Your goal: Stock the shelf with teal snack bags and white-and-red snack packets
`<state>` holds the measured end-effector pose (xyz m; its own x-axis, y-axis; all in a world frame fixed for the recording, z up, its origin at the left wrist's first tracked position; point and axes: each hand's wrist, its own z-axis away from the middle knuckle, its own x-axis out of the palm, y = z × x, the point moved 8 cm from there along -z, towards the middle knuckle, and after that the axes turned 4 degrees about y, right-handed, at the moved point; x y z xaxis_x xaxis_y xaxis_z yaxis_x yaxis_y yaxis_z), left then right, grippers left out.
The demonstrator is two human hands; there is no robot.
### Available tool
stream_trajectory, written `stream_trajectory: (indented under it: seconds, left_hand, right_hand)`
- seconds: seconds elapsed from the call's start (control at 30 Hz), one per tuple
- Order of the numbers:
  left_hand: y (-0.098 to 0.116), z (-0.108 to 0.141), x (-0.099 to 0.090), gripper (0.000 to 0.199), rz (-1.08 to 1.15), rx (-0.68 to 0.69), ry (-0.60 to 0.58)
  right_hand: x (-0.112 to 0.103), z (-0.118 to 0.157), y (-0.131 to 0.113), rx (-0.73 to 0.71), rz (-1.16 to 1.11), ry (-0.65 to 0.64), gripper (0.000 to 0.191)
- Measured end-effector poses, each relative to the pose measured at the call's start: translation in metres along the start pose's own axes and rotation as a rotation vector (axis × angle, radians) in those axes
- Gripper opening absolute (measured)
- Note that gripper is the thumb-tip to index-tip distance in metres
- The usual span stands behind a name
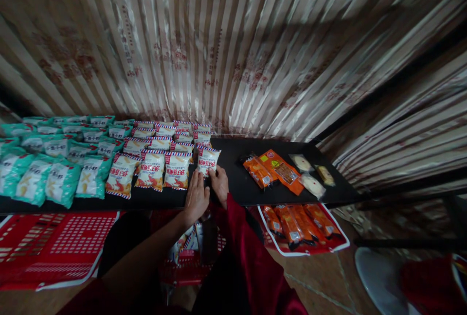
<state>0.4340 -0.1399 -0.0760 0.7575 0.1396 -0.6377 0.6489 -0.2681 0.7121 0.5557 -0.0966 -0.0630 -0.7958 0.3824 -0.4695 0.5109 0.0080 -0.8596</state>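
A white and orange snack bag (207, 159) with striped ends stands tilted on the black tabletop (228, 157), between my two hands. My left hand (197, 194) presses its fingers against the bag's lower left corner. At the lower right corner, my right hand (219, 184) grips with the thumb on the front; its other fingers are partly hidden. Just left of my hands is a matching snack bag (176, 170), the nearest of several white and orange bags in rows.
Several teal snack bags (60, 183) fill the table's left end. On the right lie orange packets (279, 169) and small white packages (312, 184). Below are a red basket (73, 244), a basket of orange packets (295, 222) and one between my legs. A striped curtain (219, 52) hangs behind.
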Motion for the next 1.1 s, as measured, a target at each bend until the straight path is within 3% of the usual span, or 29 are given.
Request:
stream_trajectory:
  seconds: [0.63, 0.83, 1.1]
  left_hand:
    - [-0.009, -0.024, 0.003, 0.058, -0.115, -0.042, 0.033]
    - [-0.009, -0.025, 0.004, 0.059, -0.102, -0.038, 0.039]
    - [-0.01, -0.025, 0.006, 0.06, -0.095, -0.037, 0.035]
  right_hand:
    - [0.024, -0.027, -0.001, -0.046, -0.049, 0.0, 0.036]
    - [0.026, -0.03, 0.001, -0.021, -0.025, 0.004, 0.04]
    - [0.018, -0.021, -0.001, 0.009, 0.05, 0.108, 0.055]
